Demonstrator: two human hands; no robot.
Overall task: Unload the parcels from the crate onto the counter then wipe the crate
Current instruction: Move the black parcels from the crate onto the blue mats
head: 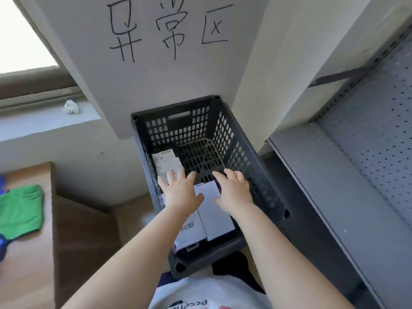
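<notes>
Both your hands reach down into the dark crate (225, 134) with fingers spread wide and straight, holding nothing yet: the left hand (181, 192) hovers over the near-left parcels, the right hand (234, 192) over the white parcel (209, 197). You have them flared like that, I judge, to come down on either side of the white parcel and lift it flat. That parcel lies near the crate's front wall, partly overlapping a labelled parcel (189, 230) with a barcode; a smaller labelled packet (166, 162) leans against the left wall further in. The far right of the crate floor is bare mesh. Your wooden surface (29, 264) waits to the left, with a green cloth (21, 210) lying on it, likely kept handy for the wiping afterwards
</notes>
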